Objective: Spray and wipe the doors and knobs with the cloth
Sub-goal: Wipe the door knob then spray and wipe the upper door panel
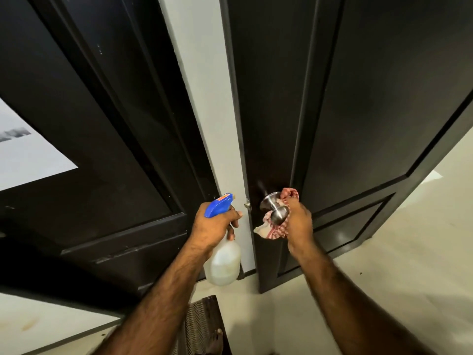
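Observation:
A dark panelled door (358,111) stands on the right with a round steel knob (277,213) near its left edge. My right hand (299,224) holds a red and white checked cloth (272,231) wrapped around the right side and underside of the knob. My left hand (215,226) grips a spray bottle (221,262) by its neck; the bottle has a blue trigger head and a cloudy white body, and its nozzle points toward the knob. A second dark door (89,124) fills the left side.
A white strip of wall (204,111) separates the two doors. A white sheet (23,155) is stuck on the left door. A dark patterned mat (202,326) lies on the pale floor (396,239) below, with a bare foot at its edge.

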The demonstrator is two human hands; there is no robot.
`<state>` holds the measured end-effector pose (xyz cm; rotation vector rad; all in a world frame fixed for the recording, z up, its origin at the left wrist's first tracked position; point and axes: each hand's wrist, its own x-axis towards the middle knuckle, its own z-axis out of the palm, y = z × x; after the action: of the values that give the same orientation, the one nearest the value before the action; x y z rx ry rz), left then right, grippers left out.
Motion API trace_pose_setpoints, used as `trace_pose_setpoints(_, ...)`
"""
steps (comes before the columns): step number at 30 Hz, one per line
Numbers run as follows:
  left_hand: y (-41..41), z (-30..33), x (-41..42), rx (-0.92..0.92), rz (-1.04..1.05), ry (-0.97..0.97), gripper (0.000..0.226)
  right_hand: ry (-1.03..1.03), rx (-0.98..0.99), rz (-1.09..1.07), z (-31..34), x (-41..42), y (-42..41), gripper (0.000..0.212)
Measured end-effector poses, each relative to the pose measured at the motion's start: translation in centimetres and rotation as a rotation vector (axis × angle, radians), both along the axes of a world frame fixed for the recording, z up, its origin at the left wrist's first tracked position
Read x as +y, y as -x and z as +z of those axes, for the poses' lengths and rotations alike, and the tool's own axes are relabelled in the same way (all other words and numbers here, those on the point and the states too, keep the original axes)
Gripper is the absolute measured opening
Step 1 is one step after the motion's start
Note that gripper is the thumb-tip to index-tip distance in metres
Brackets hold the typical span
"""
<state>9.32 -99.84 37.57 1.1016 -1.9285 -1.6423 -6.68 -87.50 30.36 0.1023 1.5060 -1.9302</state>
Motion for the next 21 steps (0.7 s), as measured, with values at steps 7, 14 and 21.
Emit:
trace_pose_setpoints(7,-0.4,0.9,-0.3,-0.001,0.010,0.015,0.019,-0.505,0.822,0.096,3.2,-0.2,-0.7,0.035)
trace_pose_setpoints(14,0.2,0.8,0.4,-0.019,-0.015,0.027,0.018,-0.653,2.117,0.368,-2.0,2.4,1.4,0.051)
trace_pose_setpoints(21,0.3,1.3,0.9,-0.021,-0.044,0.030,0.020,-0.230,0.706,0.063,-1.7,1.1,0.2,0.047)
